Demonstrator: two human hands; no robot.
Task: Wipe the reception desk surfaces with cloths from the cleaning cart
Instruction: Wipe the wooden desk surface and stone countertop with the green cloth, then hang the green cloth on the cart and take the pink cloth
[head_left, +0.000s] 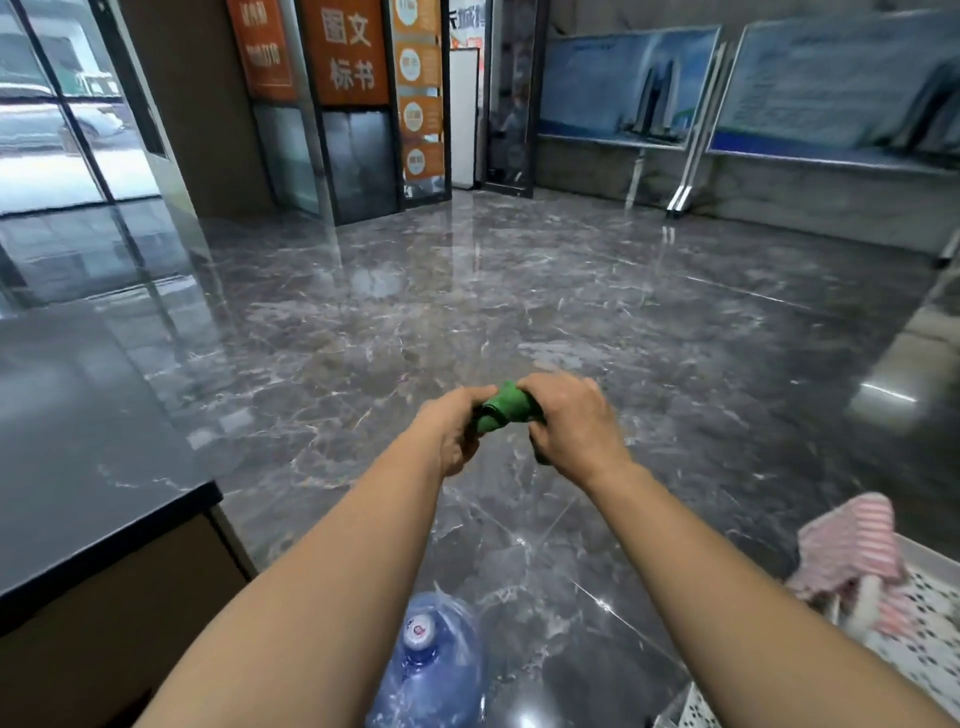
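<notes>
A green cloth (500, 408), rolled tight, is held out in front of me over the floor. My left hand (454, 431) grips its left end and my right hand (571, 421) grips its right end, so only the middle of the cloth shows. The reception desk (78, 415) with its dark glossy top runs along the left, its corner near my left forearm. At the lower right stands the cleaning cart, a white perforated basket (930, 618), with a pink-and-white striped cloth (852, 551) draped over its rim.
A blue water jug (431, 660) stands on the floor between my forearms. Polished dark marble floor (467, 291) stretches ahead. Glass doors with orange signs (348, 52) are at the back left, poster stands (628, 83) at the back right.
</notes>
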